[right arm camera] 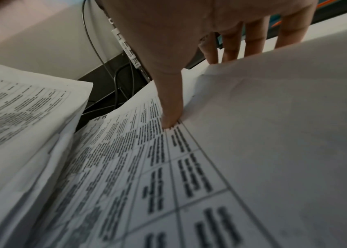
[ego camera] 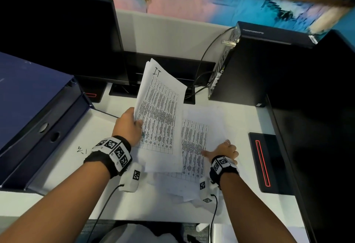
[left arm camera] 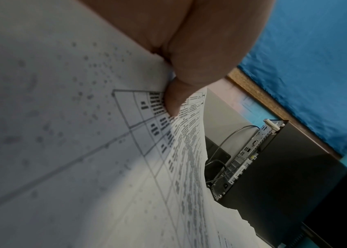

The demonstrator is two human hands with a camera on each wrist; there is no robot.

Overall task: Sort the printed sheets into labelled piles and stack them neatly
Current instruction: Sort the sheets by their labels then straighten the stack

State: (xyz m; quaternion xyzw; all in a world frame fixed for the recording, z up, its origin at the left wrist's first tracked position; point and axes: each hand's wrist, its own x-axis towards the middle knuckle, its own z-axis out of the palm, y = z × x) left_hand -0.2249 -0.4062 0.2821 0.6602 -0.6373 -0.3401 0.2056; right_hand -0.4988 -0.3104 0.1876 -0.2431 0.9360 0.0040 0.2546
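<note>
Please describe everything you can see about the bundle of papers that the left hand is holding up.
The bundle of papers is several white sheets, the top one printed with a dense black table and marked "I.T" by hand near its upper edge. The left hand grips its left edge, thumb on the printed face. It is lifted and tilted, with its lower part overlapping the sheets on the desk.
</note>
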